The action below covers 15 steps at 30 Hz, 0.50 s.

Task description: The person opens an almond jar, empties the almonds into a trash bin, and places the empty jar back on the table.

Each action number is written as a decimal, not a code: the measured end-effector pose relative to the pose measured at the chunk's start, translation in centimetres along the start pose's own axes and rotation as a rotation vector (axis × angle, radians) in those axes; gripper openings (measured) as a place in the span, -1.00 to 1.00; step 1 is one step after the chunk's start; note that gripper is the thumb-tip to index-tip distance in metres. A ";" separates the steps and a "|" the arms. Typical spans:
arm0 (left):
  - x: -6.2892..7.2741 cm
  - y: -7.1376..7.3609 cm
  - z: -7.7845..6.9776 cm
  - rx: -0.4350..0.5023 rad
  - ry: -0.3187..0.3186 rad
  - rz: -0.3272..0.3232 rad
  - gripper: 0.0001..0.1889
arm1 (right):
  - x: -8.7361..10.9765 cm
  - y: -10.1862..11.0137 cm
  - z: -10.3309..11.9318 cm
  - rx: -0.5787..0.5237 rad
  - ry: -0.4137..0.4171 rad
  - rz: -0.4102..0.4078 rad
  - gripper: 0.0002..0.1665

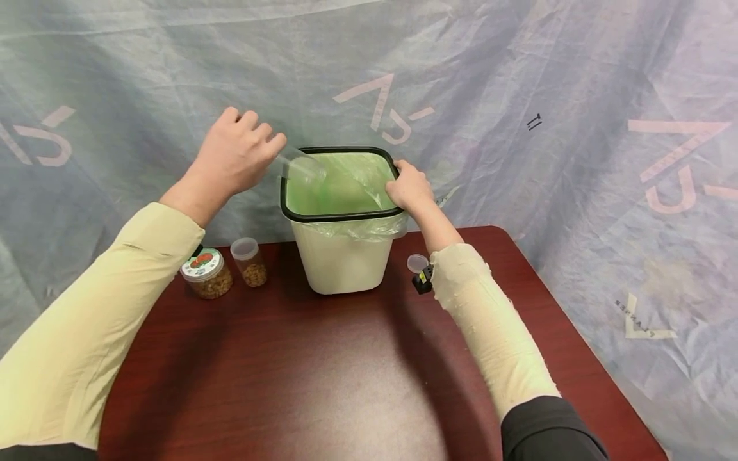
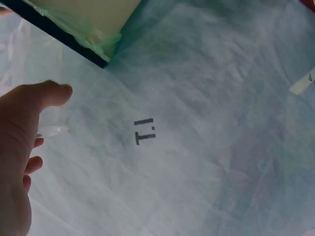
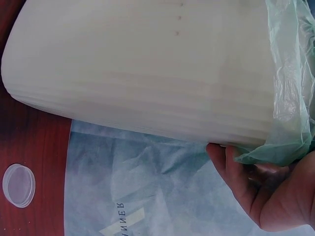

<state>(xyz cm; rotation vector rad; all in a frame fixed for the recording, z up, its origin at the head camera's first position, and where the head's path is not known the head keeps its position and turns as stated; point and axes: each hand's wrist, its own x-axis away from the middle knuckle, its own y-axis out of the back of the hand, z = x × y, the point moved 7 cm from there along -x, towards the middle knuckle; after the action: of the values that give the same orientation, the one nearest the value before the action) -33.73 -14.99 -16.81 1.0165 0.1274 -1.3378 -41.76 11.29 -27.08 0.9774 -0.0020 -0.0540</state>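
A white trash bin (image 1: 340,259) with a black rim stands at the table's far edge, lined with a thin green plastic bag (image 1: 346,186). My left hand (image 1: 239,150) grips a clear plastic jar (image 1: 304,168), tipped with its mouth over the left side of the bin's opening. No contents show in the jar. In the left wrist view, the thumb and fingertips of the left hand (image 2: 19,132) show, with only a sliver of clear plastic. My right hand (image 1: 410,187) holds the bin's right rim, its fingers against the bag's overhang (image 3: 285,88) in the right wrist view.
Left of the bin stand a wide jar (image 1: 213,283) with a printed lid and a narrower clear jar (image 1: 252,266), both containing brown pieces. A clear round lid (image 1: 418,262) lies to the bin's right on the dark red table (image 1: 346,371). Grey fabric (image 1: 490,77) hangs behind.
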 end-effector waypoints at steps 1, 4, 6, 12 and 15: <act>0.0 0.0 -0.3 -0.003 -0.020 -0.017 -0.87 | 0.0 -0.1 0.1 0.000 0.002 -0.001 -0.25; 0.0 0.0 -0.7 -0.009 -0.025 -0.038 -0.75 | 0.0 -0.3 0.1 -0.002 -0.002 0.003 -0.25; 0.2 -0.1 -0.7 -0.013 -0.005 -0.024 -0.73 | -0.1 -0.3 0.2 -0.003 -0.004 0.005 -0.25; 1.3 -0.5 -0.2 -0.047 0.075 0.036 -0.74 | -0.3 -0.5 0.5 -0.004 0.001 0.006 -0.25; 2.0 -0.5 0.0 -0.063 0.106 0.049 -0.56 | -0.3 -0.5 0.5 -0.005 -0.001 0.008 -0.25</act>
<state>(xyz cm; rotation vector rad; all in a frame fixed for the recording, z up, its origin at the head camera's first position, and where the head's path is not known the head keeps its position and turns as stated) -33.57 -16.42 -18.30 1.0312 0.2210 -1.2283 -42.12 10.64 -27.18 0.9722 -0.0065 -0.0473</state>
